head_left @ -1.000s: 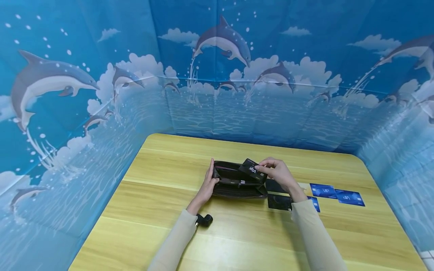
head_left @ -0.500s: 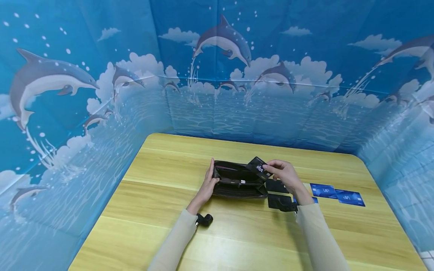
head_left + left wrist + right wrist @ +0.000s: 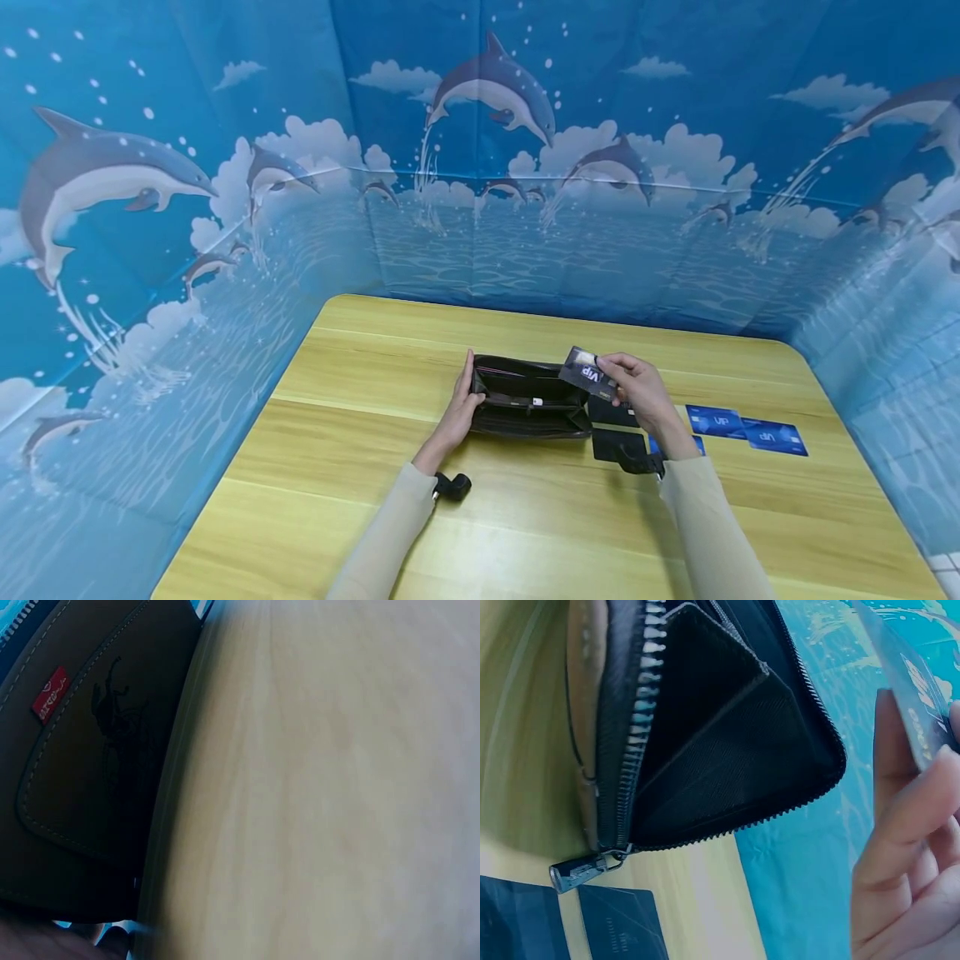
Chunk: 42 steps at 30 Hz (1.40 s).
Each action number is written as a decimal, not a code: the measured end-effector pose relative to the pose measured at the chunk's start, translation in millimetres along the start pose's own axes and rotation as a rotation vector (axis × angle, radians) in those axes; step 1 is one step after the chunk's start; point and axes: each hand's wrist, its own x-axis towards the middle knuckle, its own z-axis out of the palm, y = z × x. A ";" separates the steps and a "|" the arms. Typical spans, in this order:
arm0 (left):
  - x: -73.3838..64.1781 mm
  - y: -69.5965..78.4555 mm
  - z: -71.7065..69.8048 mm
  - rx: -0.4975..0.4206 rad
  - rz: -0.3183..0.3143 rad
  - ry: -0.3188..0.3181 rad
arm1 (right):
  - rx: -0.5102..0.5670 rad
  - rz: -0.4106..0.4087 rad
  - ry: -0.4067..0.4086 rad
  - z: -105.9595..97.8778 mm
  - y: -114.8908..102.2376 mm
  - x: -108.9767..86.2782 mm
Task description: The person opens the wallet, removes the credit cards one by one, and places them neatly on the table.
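A black zip-around wallet [image 3: 528, 426] stands upright on the table with its mouth spread, showing inner dividers. At its left end my left hand [image 3: 454, 418] grips it; the left wrist view catches only a dark edge of this hand [image 3: 45, 941] below the wallet's stitched outer side [image 3: 97, 772] with a red tag. My right hand [image 3: 643, 396] pinches a black VIP card [image 3: 588, 373] between thumb and fingers, above the wallet's right end. In the right wrist view the card [image 3: 919, 694] is raised beside the zipped opening [image 3: 731, 761], a gap between them.
Two black cards lie right of the wallet, the nearer black card [image 3: 617, 445] partly overlapped by the right wrist's camera mount [image 3: 636, 460]. Farther right are two blue VIP cards [image 3: 714, 421], and another blue card [image 3: 698, 444] shows behind the wrist. A dolphin-print curtain [image 3: 480, 250] surrounds the table.
My right hand has drawn the VIP card rightward from over the wallet's opening, and its face now catches more light. My left hand and the wallet stay put.
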 end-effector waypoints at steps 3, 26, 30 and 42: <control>0.0 -0.3 0.2 -0.001 0.000 0.007 | 0.040 -0.004 0.004 -1.5 2.8 -0.4; -8.1 30.8 -4.8 -0.021 -0.008 -0.046 | 0.154 0.056 -0.004 -11.0 6.5 -8.7; -10.4 38.5 -5.8 0.000 -0.027 -0.062 | 0.186 0.041 0.007 -16.7 6.7 -11.8; -9.9 37.9 -5.2 0.004 -0.032 -0.060 | 0.325 -0.057 0.091 -50.5 36.6 -3.8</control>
